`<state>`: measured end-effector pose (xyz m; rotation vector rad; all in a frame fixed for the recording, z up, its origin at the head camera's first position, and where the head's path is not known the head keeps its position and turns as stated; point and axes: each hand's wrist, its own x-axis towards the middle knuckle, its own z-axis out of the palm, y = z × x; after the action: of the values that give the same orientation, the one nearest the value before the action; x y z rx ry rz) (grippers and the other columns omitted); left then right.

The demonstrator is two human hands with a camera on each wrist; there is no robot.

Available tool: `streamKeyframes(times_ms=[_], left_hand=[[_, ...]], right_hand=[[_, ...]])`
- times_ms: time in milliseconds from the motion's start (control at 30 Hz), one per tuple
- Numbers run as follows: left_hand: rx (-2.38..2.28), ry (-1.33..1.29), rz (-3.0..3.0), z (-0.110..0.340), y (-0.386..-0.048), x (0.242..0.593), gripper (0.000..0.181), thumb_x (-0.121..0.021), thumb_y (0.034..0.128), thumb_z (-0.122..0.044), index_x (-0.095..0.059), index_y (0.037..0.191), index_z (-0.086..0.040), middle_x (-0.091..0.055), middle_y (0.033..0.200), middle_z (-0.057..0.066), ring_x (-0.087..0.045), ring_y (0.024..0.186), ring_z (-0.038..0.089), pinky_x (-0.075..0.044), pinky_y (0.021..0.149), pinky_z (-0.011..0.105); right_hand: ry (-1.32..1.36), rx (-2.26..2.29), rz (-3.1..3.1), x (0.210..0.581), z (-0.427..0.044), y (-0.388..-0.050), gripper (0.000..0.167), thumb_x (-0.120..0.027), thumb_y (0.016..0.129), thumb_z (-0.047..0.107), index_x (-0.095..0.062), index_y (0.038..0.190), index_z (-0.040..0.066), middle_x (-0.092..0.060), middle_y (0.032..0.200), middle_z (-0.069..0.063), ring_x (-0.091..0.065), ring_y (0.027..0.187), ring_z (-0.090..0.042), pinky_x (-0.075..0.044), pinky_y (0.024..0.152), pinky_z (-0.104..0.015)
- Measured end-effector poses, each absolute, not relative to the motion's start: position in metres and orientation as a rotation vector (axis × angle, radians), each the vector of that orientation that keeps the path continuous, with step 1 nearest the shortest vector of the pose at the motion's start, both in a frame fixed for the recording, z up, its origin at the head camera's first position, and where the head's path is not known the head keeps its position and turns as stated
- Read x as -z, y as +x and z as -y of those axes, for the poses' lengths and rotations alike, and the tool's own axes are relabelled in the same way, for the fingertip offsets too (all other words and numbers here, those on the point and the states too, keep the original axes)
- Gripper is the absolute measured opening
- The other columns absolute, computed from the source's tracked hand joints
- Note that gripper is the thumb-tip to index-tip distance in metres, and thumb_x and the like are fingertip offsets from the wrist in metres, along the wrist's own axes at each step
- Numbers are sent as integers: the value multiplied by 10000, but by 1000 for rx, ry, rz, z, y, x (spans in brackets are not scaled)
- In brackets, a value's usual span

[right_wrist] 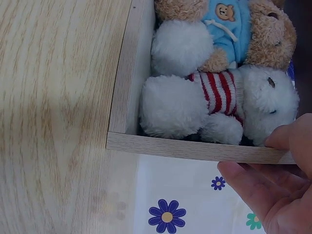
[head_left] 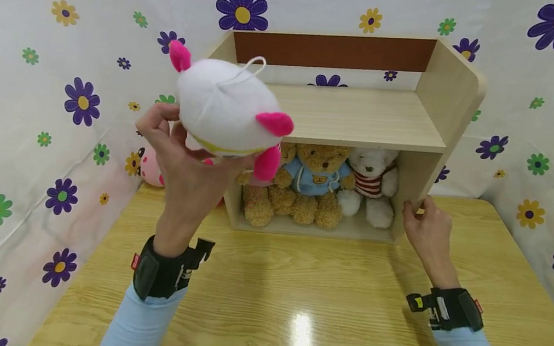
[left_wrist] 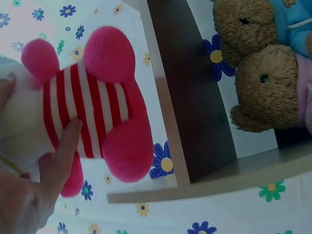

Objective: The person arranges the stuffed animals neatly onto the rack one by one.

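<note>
My left hand (head_left: pixel 190 171) grips a plush toy (head_left: pixel 228 105) with a white head, pink ears and a red-and-white striped body, held up before the left side of a wooden shelf (head_left: pixel 356 117). In the left wrist view its striped belly (left_wrist: pixel 87 112) and pink feet show beside the shelf. My right hand (head_left: pixel 427 230) pinches the front edge of the shelf's right side panel. Inside the lower compartment sit a brown bear in blue (head_left: pixel 318 176), a white bear in a striped top (head_left: pixel 372 184) and a brown bear in pink (left_wrist: pixel 268 90), partly hidden in the head view.
The shelf stands at the back of a wooden table (head_left: pixel 267 287). Another pink plush (head_left: pixel 150 167) lies behind my left hand, mostly hidden, at the shelf's left. A white flowered cloth (head_left: pixel 29 118) hangs behind and at both sides.
</note>
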<state>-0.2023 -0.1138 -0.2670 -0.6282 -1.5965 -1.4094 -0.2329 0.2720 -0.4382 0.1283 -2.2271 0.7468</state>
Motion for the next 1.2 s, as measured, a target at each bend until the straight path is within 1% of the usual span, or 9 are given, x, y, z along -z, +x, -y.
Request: streamKeyframes(times_ms=[67,167,233,367,467,733,800,1067,1200], left_hand=[[1337,-604,1618,107,-214,258,811,-908,708,-247,-311,1224,-61,-490,1395,97,-556,1301,180,-527,1010,265],[1224,-586,1672,99,-230,247,785,-897,723,-250,-330,1220,-30,-463,1369,159,-499,1278,111,-447,1037,266],[1170,-595,1709,94,-239,240,777,-896,741,-261,-342,1222,-7,-441,1348,203,-474,1276,108,-425,1031,276],[1135,-508,1878,87,-252,227,760,-889,763,-295,-350,1221,-18,-414,1335,181,-450,1325,131,-434,1073,229],[1057,-356,2073,86,-259,217,802,-866,778,-394,-341,1265,-33,-414,1332,153,-435,1356,168,-423,1098,217],[747,-52,2528,79,-281,176,1005,-731,830,-615,-158,1493,-123,-419,1481,142,-496,1396,272,-457,1132,435],[723,-7,2577,77,-286,170,1010,-707,841,-626,-124,1513,-148,-396,1508,134,-525,1406,286,-461,1117,443],[754,49,2529,69,-315,173,986,-677,872,-631,-106,1509,-140,-365,1502,152,-578,1367,298,-461,1108,339],[855,40,2443,63,-327,178,944,-666,900,-597,-106,1498,-128,-256,1469,151,-614,1316,277,-470,1087,260]], right_hand=[[126,-754,2229,439,-272,-233,212,-646,925,-1,-635,1021,-191,-683,787,-354,-712,636,-479,-551,517,-582],[126,-760,2230,440,-272,-233,213,-650,921,-8,-634,1024,-194,-682,790,-358,-711,635,-482,-551,516,-581],[128,-760,2229,440,-273,-233,213,-652,919,-12,-632,1025,-195,-680,790,-361,-709,631,-484,-550,515,-582],[134,-758,2226,441,-273,-234,215,-652,920,-8,-629,1028,-192,-677,785,-361,-706,631,-485,-552,519,-583],[137,-750,2228,442,-272,-234,217,-649,923,-2,-629,1028,-191,-675,776,-359,-706,629,-484,-555,523,-582],[116,-739,2234,443,-273,-232,204,-642,927,9,-623,981,-187,-670,756,-350,-706,628,-485,-547,509,-587],[110,-732,2236,442,-273,-232,199,-640,928,10,-622,968,-183,-670,751,-347,-706,630,-486,-544,510,-590],[102,-764,2256,442,-272,-231,204,-628,942,18,-630,992,-179,-673,775,-347,-709,658,-496,-557,534,-593],[90,-765,2253,441,-272,-231,215,-627,943,22,-632,1010,-182,-673,782,-353,-706,654,-497,-553,533,-596]])
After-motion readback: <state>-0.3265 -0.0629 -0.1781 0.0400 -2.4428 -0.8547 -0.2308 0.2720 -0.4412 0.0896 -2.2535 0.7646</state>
